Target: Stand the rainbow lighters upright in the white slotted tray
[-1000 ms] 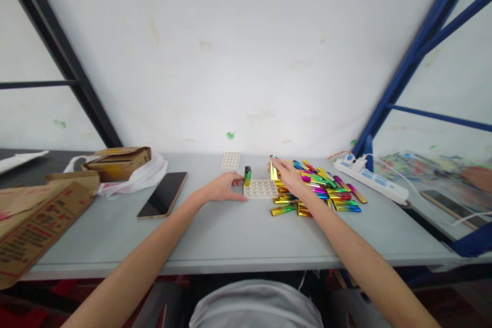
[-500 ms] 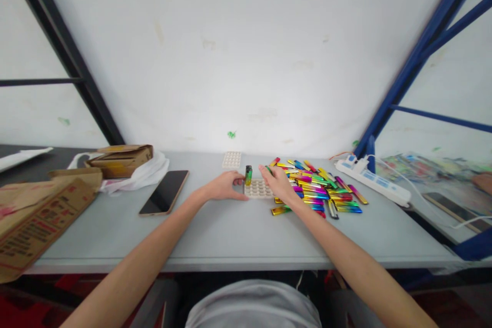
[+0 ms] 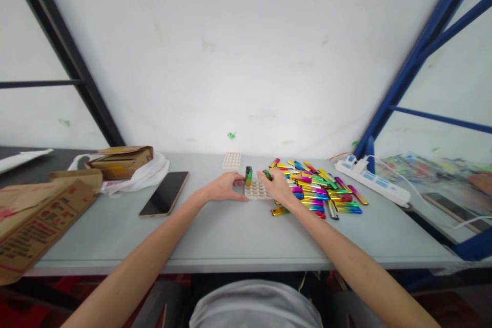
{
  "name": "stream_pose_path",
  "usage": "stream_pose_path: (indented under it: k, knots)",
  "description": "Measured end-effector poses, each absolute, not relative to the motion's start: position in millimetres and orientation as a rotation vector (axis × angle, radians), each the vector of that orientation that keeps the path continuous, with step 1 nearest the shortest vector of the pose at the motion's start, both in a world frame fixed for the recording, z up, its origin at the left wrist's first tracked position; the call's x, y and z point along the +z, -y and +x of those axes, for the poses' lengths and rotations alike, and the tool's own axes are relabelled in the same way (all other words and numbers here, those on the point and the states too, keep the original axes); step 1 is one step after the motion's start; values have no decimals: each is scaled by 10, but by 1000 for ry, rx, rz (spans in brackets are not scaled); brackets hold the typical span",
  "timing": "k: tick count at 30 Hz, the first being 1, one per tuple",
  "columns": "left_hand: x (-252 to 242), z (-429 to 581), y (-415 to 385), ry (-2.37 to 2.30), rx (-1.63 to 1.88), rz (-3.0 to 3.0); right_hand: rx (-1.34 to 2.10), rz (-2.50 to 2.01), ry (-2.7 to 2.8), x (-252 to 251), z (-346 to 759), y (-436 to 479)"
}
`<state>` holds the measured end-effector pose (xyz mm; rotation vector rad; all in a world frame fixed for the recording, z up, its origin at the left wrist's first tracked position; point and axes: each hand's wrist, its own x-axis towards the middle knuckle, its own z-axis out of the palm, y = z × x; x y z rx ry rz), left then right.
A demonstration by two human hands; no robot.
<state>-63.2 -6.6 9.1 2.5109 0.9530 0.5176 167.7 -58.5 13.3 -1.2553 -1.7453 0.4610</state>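
Note:
A small white tray (image 3: pixel 257 190) with rows of round holes lies on the grey table (image 3: pixel 230 230). One shiny green-gold lighter (image 3: pixel 248 176) stands upright in its far left corner. My left hand (image 3: pixel 224 186) rests against the tray's left side, fingers by that lighter. My right hand (image 3: pixel 277 186) is over the tray's right part, pinching a green lighter (image 3: pixel 267 175) in its fingertips. A heap of several shiny multicoloured lighters (image 3: pixel 319 187) lies just right of the tray.
A second white tray (image 3: pixel 231 160) lies farther back. A dark phone (image 3: pixel 164 192), a white bag (image 3: pixel 142 174) and cardboard boxes (image 3: pixel 34 215) are at the left. A white power strip (image 3: pixel 371 181) lies at the right; another person's hand (image 3: pixel 480 182) shows at the right edge.
My right hand has come from the heap leftward over the tray, carrying a lighter. My left hand has stayed by the tray.

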Motion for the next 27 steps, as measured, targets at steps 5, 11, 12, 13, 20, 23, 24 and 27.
stream_pose_path:
  k: [5, 11, 12, 13, 20, 23, 24, 27]
  knots:
    - [97, -634, 71, -962, 509, 2499, 458, -1255, 1773, 116, 1673, 587]
    - [94, -633, 66, -955, 504, 2512, 449, -1243, 1842, 97, 1656, 595]
    - [94, -632, 66, -952, 502, 2510, 437, -1235, 1852, 103, 1653, 601]
    - [94, -632, 65, -950, 502, 2508, 424, -1225, 1860, 112, 1651, 609]
    - [89, -633, 63, -953, 514, 2503, 276, -1141, 1977, 198, 1707, 657]
    - [85, -634, 66, -948, 520, 2491, 249, -1127, 2111, 214, 1742, 657]
    - [84, -634, 67, -946, 520, 2488, 270, -1136, 2140, 214, 1750, 655]
    - [84, -633, 66, -947, 519, 2488, 380, -1159, 2144, 195, 1753, 649]
